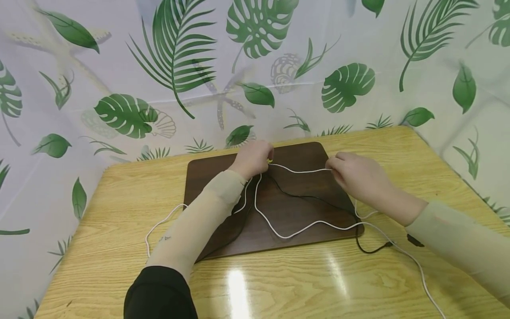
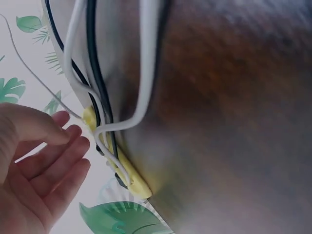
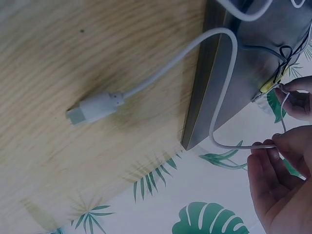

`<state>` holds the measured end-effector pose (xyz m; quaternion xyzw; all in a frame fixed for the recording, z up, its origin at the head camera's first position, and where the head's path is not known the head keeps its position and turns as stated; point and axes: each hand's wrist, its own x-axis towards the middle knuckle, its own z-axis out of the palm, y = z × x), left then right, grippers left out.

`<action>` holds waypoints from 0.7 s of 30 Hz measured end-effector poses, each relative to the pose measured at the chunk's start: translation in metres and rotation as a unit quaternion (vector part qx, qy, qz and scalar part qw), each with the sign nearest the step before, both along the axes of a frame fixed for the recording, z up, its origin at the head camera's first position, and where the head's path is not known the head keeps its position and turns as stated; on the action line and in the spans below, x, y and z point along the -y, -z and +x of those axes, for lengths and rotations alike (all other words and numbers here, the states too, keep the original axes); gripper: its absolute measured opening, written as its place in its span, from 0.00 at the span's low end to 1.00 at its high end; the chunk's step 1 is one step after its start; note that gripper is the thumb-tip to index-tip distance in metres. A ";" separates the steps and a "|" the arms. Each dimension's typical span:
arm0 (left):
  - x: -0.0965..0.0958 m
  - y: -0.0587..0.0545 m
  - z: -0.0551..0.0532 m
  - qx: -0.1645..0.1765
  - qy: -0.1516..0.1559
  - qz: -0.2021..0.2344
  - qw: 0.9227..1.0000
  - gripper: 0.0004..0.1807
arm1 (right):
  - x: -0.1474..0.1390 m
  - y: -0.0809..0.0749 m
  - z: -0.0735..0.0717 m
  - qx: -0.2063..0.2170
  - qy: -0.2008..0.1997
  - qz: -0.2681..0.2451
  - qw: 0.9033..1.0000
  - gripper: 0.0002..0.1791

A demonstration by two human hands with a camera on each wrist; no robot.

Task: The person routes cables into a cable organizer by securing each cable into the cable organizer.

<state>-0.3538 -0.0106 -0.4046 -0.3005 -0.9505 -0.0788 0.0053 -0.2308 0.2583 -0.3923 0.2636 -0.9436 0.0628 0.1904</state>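
Observation:
My right hand (image 1: 360,177) pinches a thin white cable (image 1: 303,171) between thumb and fingers, above the dark board's right side. The cable runs left to a yellow cable holder (image 2: 129,170) at the board's far edge. Its other end, with a white plug (image 3: 95,109), lies on the wood in the right wrist view. Beside the holder is my left hand (image 1: 252,158), its fingers loosely bent. The left wrist view shows nothing between them. Other white cables and a black cable (image 1: 295,195) pass through the holder; my left hand hides most of it in the head view.
The dark brown board (image 1: 303,204) lies on a light wood table (image 1: 287,283). A white cable (image 1: 414,261) trails off the near right, another loops at the left. A black plug (image 1: 389,243) and a black piece (image 1: 415,240) lie right. A leaf-patterned cloth (image 1: 295,110) hangs behind.

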 end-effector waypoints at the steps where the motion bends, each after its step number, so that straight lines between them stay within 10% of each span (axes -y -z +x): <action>1: 0.000 0.000 0.000 -0.002 0.001 -0.003 1.000 0.14 | 0.000 0.000 0.000 0.001 -0.001 0.000 1.000 0.08; 21: -0.004 0.002 -0.009 0.009 -0.025 -0.032 0.999 0.08 | 0.000 0.002 0.004 0.005 -0.001 0.010 1.000 0.07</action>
